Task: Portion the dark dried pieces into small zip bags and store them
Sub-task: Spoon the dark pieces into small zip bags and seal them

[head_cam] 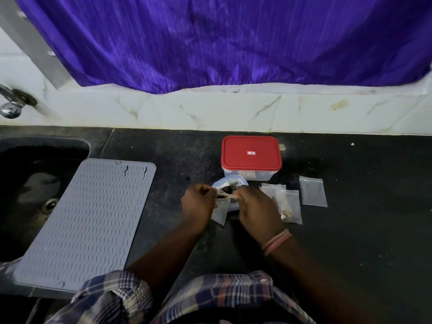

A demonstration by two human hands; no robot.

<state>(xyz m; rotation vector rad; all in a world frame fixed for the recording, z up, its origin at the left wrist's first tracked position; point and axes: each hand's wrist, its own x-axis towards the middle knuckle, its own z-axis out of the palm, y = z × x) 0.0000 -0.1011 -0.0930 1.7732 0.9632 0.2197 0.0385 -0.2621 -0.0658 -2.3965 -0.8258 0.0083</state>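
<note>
My left hand [198, 204] and my right hand [256, 208] both pinch the top edge of a small clear zip bag [221, 211] that hangs between them over the dark counter. Just behind it lies a larger open plastic bag [230, 182] with dark dried pieces [228, 190] inside. To the right of my right hand lie small zip bags: a pair overlapping [288, 204], one showing a few pieces near its bottom, and another flat one [313, 191] farther right.
A clear box with a red lid [251, 153] stands behind the bags. A grey ribbed mat [88, 218] lies at the left, overlapping the dark sink [28, 183]. A tap [10, 104] sits at the far left. A purple curtain [222, 40] hangs over the tiled wall.
</note>
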